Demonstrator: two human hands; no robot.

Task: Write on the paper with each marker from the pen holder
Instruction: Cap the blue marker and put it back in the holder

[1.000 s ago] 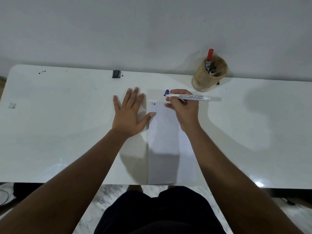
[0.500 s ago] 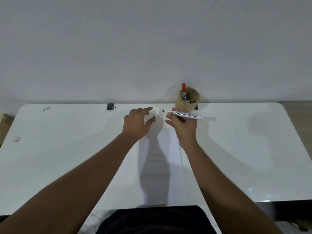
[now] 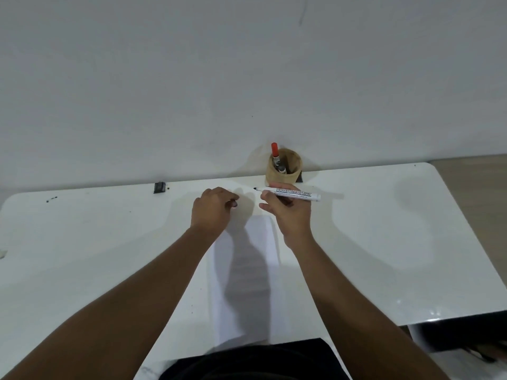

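Note:
A white sheet of paper (image 3: 247, 283) lies lengthwise on the white table (image 3: 384, 242) in front of me. My right hand (image 3: 288, 212) holds a white board marker (image 3: 290, 193) level above the paper's far end, its bare dark tip pointing left. My left hand (image 3: 212, 212) is curled just left of that tip, with the marker's small dark cap (image 3: 234, 204) pinched at its fingertips. A wooden pen holder (image 3: 284, 167) stands at the table's far edge, with a red-capped marker (image 3: 274, 150) and a dark-capped one (image 3: 282, 168) inside.
A small black block (image 3: 160, 187) sits at the far edge to the left. A few dark specks (image 3: 51, 199) mark the far left of the table. The wall rises right behind the table. My dark-clothed lap (image 3: 247, 363) is below the near edge.
My left hand lifted off the table and pulled the blue cap off the marker, so the tip is bare. My head tilted up, showing more wall.

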